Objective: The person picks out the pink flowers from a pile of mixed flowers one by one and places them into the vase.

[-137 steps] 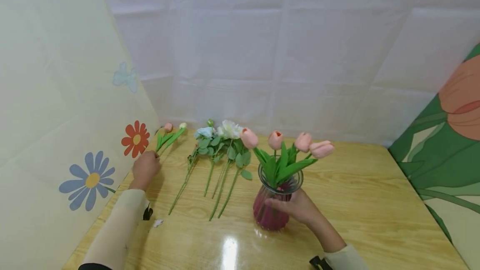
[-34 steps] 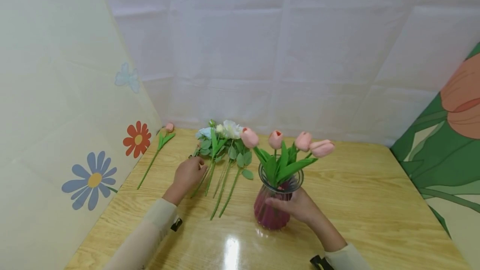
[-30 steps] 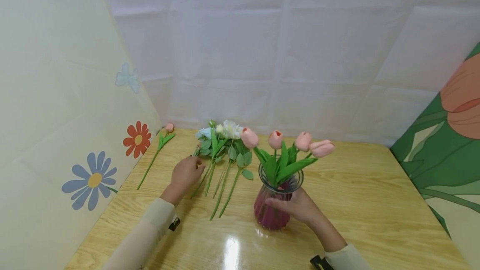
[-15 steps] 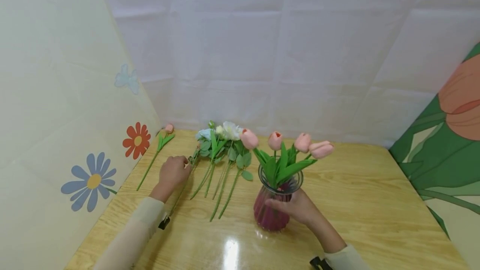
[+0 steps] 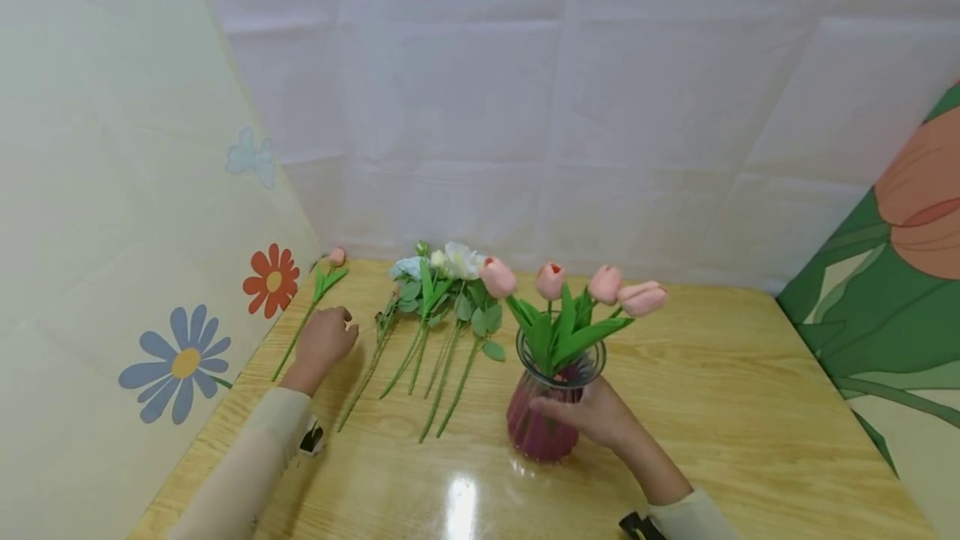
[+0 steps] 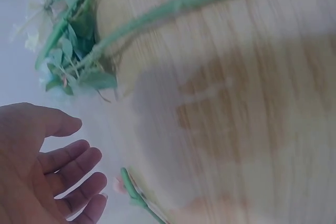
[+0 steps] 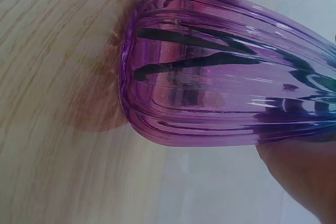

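My right hand [image 5: 596, 411] grips the ribbed pink-purple glass vase [image 5: 542, 430], thumb across its front below the rim. Several pink tulips [image 5: 605, 284] stand in it, their stems showing dark through the glass [image 7: 194, 61] in the right wrist view. Empty and loosely bent, the fingers of my left hand [image 5: 325, 342] are over the table between a single pink tulip [image 5: 337, 257] and the row of laid-out flowers. In the left wrist view the hand [image 6: 47, 166] has its palm showing and thumb apart. A white tulip [image 5: 438, 259] lies on that row.
The row holds a blue flower [image 5: 407, 267], a large white flower [image 5: 462, 260] and several green stems [image 5: 447, 386], heads toward the back. A white cloth [image 5: 465, 107] hangs behind the wooden table [image 5: 720, 407]. Painted panels flank it, the left one [image 5: 97, 190] close beside my left arm.
The white tulip, earlier in my left hand at the left, now lies among the row of flowers. That hand has since drawn back leftward, toward the single pink tulip. The right hand stays on the vase.
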Action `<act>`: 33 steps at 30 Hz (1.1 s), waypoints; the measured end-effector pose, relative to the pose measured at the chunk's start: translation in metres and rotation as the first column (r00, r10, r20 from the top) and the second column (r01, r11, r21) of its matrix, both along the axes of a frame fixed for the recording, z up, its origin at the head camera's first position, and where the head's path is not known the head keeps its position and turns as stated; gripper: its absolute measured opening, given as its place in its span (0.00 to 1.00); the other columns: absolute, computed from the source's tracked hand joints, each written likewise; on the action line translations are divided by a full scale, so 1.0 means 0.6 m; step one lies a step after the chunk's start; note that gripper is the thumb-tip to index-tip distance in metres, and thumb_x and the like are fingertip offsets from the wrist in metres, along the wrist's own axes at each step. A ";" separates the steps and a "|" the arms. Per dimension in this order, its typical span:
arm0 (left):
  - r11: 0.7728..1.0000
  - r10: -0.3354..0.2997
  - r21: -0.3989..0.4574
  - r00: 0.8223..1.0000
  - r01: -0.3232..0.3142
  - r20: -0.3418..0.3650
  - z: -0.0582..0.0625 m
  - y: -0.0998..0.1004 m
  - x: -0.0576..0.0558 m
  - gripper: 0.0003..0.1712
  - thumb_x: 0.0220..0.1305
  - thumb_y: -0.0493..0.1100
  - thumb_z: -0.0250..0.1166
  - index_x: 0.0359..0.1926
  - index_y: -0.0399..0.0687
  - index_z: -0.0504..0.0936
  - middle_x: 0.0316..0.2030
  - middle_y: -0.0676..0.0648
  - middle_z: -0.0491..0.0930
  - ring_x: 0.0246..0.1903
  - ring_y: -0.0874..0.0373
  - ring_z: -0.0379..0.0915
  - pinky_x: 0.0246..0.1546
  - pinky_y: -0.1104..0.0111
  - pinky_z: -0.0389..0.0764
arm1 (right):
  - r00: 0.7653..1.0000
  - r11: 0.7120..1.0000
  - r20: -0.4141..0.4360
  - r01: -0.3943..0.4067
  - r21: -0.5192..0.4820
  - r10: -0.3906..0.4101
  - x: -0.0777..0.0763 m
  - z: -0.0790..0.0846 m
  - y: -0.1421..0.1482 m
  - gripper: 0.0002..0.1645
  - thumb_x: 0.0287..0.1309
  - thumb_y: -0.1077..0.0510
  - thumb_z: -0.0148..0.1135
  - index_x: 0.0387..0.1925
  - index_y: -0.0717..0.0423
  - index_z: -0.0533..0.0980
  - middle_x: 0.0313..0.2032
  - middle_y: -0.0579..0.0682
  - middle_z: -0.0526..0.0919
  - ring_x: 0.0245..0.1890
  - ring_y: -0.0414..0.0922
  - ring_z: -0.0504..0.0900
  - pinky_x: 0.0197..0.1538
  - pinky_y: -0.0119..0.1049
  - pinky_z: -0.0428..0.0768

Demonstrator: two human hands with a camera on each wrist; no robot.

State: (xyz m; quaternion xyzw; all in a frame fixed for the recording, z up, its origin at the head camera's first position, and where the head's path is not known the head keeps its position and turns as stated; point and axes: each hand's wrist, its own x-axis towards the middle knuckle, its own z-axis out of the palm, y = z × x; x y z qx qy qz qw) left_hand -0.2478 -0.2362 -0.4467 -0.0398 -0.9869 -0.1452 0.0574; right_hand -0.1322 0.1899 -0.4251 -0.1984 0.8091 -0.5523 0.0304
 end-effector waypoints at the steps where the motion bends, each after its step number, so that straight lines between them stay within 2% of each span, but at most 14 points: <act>1: 1.000 0.001 0.003 1.000 -0.001 -0.007 0.000 -0.003 -0.001 0.17 0.71 0.42 0.61 0.50 0.31 0.83 0.41 0.35 0.85 0.39 0.38 0.81 0.42 0.47 0.82 | 1.000 1.000 -0.001 0.001 0.000 -0.001 0.000 0.000 0.000 0.47 0.57 0.57 0.74 0.73 0.56 0.60 0.59 0.57 0.78 0.59 0.55 0.78 0.63 0.51 0.74; 5: 1.000 0.029 0.006 0.999 -0.028 -0.019 0.002 -0.015 -0.002 0.16 0.70 0.42 0.61 0.48 0.31 0.84 0.40 0.34 0.86 0.36 0.39 0.82 0.34 0.49 0.84 | 1.000 1.000 -0.004 0.003 0.000 -0.003 0.000 0.002 0.000 0.46 0.57 0.57 0.74 0.72 0.57 0.61 0.59 0.58 0.78 0.59 0.56 0.78 0.63 0.58 0.73; 8: 0.998 0.065 0.006 0.998 -0.065 0.005 0.004 -0.023 -0.003 0.17 0.70 0.42 0.60 0.49 0.32 0.83 0.42 0.34 0.85 0.38 0.38 0.82 0.33 0.49 0.83 | 1.000 1.000 -0.006 0.004 0.000 -0.004 0.000 0.003 0.000 0.46 0.57 0.57 0.74 0.72 0.58 0.61 0.59 0.58 0.78 0.59 0.56 0.78 0.63 0.59 0.72; 19: 0.993 0.115 0.021 0.992 -0.116 0.046 0.006 -0.056 -0.006 0.19 0.66 0.41 0.59 0.49 0.28 0.82 0.45 0.32 0.84 0.40 0.37 0.81 0.36 0.48 0.83 | 1.000 1.000 -0.007 0.002 -0.006 -0.002 0.001 0.003 0.001 0.48 0.57 0.57 0.74 0.73 0.57 0.60 0.61 0.60 0.77 0.61 0.59 0.77 0.64 0.63 0.71; 25: 0.988 0.152 0.024 0.983 -0.155 0.099 0.007 -0.070 -0.009 0.22 0.65 0.41 0.56 0.53 0.27 0.80 0.48 0.30 0.82 0.44 0.34 0.79 0.40 0.46 0.82 | 1.000 1.000 -0.004 0.002 -0.008 -0.002 0.000 0.004 0.001 0.47 0.57 0.57 0.74 0.73 0.57 0.60 0.61 0.60 0.77 0.61 0.59 0.77 0.64 0.63 0.71; 31: 0.978 0.189 0.060 0.972 -0.199 0.139 -0.004 -0.087 -0.012 0.26 0.65 0.41 0.54 0.58 0.26 0.76 0.53 0.27 0.79 0.50 0.32 0.77 0.46 0.43 0.81 | 1.000 1.000 0.028 0.005 -0.007 -0.004 0.002 0.004 -0.001 0.47 0.57 0.56 0.75 0.72 0.57 0.60 0.60 0.60 0.77 0.60 0.58 0.77 0.64 0.60 0.73; 33: 0.975 0.198 0.076 0.969 -0.210 0.145 -0.007 -0.092 -0.012 0.26 0.64 0.41 0.54 0.57 0.25 0.76 0.52 0.27 0.79 0.46 0.34 0.77 0.43 0.45 0.81 | 0.999 1.000 0.034 0.004 -0.004 -0.004 0.002 0.004 -0.001 0.47 0.57 0.56 0.75 0.72 0.57 0.60 0.60 0.60 0.77 0.60 0.58 0.77 0.64 0.60 0.73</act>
